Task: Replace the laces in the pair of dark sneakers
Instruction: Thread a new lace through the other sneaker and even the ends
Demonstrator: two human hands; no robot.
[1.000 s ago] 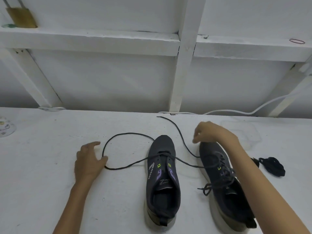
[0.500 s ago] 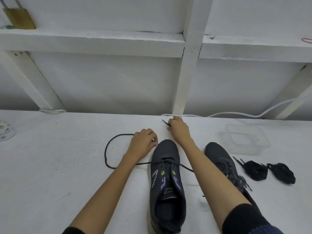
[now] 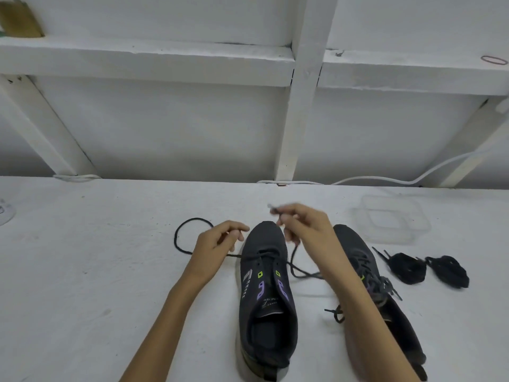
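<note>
Black lace (image 3: 298, 274) is threaded through the lowest eyelets only of the centre sneaker (image 3: 265, 312), which stands toe-away on the white table (image 3: 82, 271). Upper eyelets are still bare.

Changed in the last half second: the right end of the lace has been lifted off the table beyond the toe and brought back above the toe cap. Its tip is pinched between thumb and forefinger of the right hand (image 3: 305, 230). The left hand (image 3: 217, 244) has been drawn back beside the toe, fingers curled, and the left run appears to be pinched there. The slack lies in a loop on the table to its left.

Reading: both ends are secured, so evening up or the first cross can be started.

The second sneaker (image 3: 358, 252), just right, is still fully laced and partly hidden by the forearm. Two black lace bundles (image 3: 407, 267) lie further right, with a clear container (image 3: 391, 219) behind them.
</note>
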